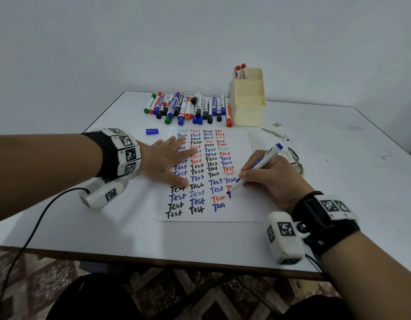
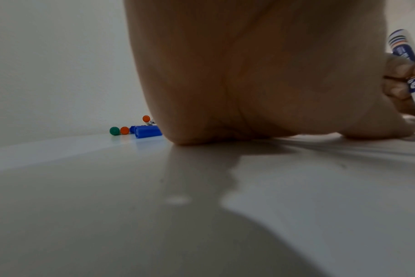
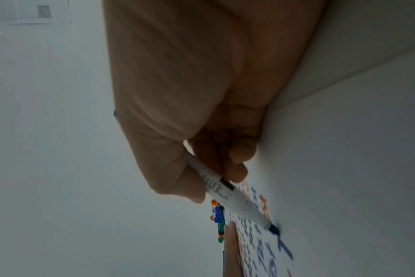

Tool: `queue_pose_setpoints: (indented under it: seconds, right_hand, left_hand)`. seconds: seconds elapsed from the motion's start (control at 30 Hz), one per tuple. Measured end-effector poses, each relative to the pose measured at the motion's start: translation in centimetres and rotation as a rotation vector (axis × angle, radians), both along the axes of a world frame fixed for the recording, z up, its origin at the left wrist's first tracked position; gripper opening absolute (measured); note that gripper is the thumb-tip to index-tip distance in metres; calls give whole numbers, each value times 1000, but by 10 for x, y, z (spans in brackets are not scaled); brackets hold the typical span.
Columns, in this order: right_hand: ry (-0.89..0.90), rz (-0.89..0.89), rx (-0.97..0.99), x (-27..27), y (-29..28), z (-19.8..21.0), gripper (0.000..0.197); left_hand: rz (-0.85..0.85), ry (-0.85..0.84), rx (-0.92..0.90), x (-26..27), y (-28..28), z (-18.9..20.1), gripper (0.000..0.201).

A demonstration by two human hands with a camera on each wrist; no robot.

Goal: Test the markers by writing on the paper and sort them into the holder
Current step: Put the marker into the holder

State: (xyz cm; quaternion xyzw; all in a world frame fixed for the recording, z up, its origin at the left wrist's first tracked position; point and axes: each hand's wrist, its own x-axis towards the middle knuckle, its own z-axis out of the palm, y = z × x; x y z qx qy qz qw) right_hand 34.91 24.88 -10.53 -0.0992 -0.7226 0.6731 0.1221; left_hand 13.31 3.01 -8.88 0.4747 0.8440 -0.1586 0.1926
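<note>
We see a white table (image 1: 315,158), smudged with ink at its far right, pushed against a bare pale wall (image 1: 153,42), with a patterned carpet (image 1: 199,294) below its near edge. On the sheet of paper (image 1: 253,204), filled with rows of "Test", our left hand (image 1: 167,161) lies flat with fingers spread, while our right hand (image 1: 272,179) grips an uncapped blue marker (image 1: 257,166), tip on the paper. A loose blue cap (image 1: 152,131) lies beside the sheet; beyond it sits a pile of markers (image 1: 188,108) next to the cream holder (image 1: 247,100), two red markers (image 1: 241,71) standing in its back compartment.
</note>
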Motion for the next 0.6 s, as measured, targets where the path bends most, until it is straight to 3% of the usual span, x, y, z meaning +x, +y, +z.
queue_pose_setpoints:
  seconds: [0.1,0.3,0.5,0.6]
  right_hand:
    - [17,-20,-37,0,0,0,15]
    - [30,-9,-68,1,0,0,35]
    - [37,-22,-44,1,1,0,35]
    - [39,-18,-48,0,2,-1,27]
  left_hand:
    - [-3,0,6,0,0,-1,128]
    - [11,-3,10,4,-1,1,135]
    - [10,-8,1,4,0,4,132]
    - [12,-5,-2,5,-1,5,131]
